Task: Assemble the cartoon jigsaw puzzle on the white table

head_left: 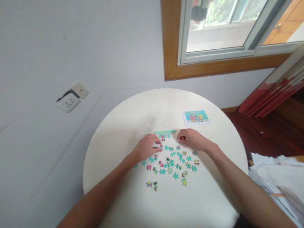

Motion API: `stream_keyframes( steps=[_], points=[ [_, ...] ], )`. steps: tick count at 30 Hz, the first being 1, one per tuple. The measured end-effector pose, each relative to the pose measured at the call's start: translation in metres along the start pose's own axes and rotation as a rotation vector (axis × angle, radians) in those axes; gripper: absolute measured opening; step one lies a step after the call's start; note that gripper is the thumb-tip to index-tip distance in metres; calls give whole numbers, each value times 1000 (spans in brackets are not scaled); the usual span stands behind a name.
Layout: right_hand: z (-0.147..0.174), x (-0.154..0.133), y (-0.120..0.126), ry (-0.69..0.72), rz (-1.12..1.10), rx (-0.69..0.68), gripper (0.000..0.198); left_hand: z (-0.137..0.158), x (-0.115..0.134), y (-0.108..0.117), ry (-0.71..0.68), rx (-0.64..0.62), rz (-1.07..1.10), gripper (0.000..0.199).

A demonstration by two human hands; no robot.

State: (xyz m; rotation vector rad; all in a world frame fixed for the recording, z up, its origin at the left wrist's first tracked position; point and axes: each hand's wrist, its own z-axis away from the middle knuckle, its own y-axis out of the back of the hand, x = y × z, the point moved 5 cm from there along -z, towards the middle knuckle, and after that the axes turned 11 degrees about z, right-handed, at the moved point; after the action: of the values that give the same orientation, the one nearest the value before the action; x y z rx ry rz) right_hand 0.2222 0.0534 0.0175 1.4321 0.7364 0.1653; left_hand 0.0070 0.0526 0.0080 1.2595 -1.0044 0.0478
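Observation:
My left hand is at the left of the loose puzzle pieces, thumb and forefinger closed on a small pink and teal puzzle piece. Just beyond it lies a joined strip of puzzle, green and teal along its top, with a pink character piece hanging below. My right hand hovers by the strip's right end, fingers loosely curved and apart, with no piece visible in them. Several loose pieces, such as a teal one and a pink one, are scattered nearer to me.
The round white table carries a picture card with cartoon characters at the back right. Papers are piled beside the table on the right. A wall with a socket and a window stand behind.

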Motion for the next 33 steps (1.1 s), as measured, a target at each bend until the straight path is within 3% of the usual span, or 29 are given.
stream_keyframes(
  steps=[7, 21, 28, 33],
  points=[
    [2, -13, -11, 26, 42, -169, 4, 0, -1, 0, -20, -9, 10, 14],
    [5, -16, -17, 59, 66, -149, 15, 0, 1, 0, -29, -30, 12, 15],
    [5, -17, -13, 31, -36, -202, 14, 1, 2, 1, -40, -34, 15, 13],
    [4, -15, -7, 24, -101, -136, 13, 1, 2, 0, -47, -41, 34, 12]
  ],
)
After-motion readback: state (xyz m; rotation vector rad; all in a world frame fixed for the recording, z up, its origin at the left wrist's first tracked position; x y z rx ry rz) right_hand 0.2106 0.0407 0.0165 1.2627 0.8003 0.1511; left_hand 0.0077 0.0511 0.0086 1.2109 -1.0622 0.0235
